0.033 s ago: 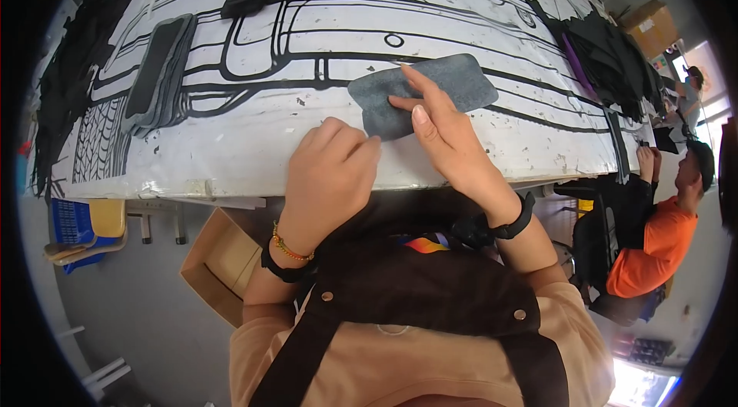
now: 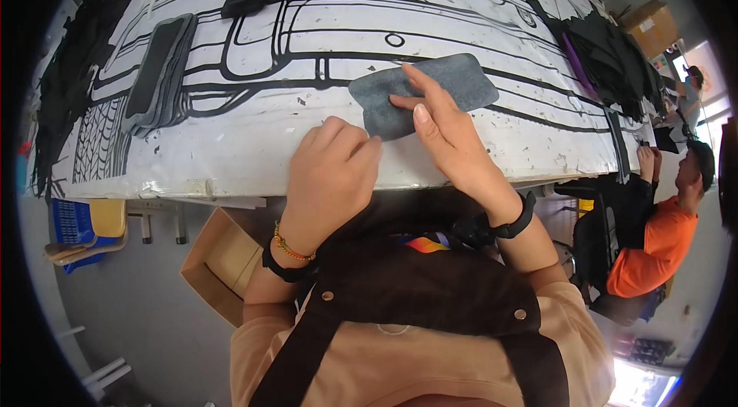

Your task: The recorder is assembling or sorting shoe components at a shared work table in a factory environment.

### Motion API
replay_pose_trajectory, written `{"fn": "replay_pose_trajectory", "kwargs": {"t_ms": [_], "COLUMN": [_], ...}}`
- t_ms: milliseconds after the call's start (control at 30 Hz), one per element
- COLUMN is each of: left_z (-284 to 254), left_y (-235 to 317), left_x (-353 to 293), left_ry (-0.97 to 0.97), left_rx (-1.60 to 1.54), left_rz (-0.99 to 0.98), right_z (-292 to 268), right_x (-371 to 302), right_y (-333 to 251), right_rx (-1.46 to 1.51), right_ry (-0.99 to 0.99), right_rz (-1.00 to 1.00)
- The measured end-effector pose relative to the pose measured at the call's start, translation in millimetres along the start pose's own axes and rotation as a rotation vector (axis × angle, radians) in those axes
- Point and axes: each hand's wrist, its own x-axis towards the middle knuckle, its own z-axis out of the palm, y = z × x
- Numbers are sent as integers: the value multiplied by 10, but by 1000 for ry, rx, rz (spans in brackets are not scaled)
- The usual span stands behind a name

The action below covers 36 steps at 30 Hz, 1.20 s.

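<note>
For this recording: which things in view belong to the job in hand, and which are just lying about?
Likely in the job:
- grey flat piece, right hand over it
- perhaps the stack of dark pieces, left

Seemingly lying about:
- black fabric heap, right
- open cardboard box, lower left

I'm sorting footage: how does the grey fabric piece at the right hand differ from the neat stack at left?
The grey fabric piece lies roughly crosswise; the neat stack points away from the person. The piece looks thin; the stack shows several layers. The piece is lighter than the stack's top. Both rest on the table.
</note>
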Motion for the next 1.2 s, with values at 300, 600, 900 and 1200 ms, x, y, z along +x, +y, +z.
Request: {"fn": "replay_pose_trajectory", "kwargs": {"t_ms": [300,600,900,1200], "left_z": [42,42,-44,-41], "left_y": [10,-44,-23,-28], "left_x": [-12,-20,-13,2], "left_ry": [54,208,99,43], "left_rx": [-12,-24,-172,-130], "left_rz": [-66,-111,-158,-114], "right_z": [-712,-1019,-1123,-1038], "right_x": [176,390,314,146], "right_y": [374,1069,873,849], "right_rx": [-149,-188,-188,-224], "right_ry": [291,85,41,290], "right_rz": [60,67,236,127]}}
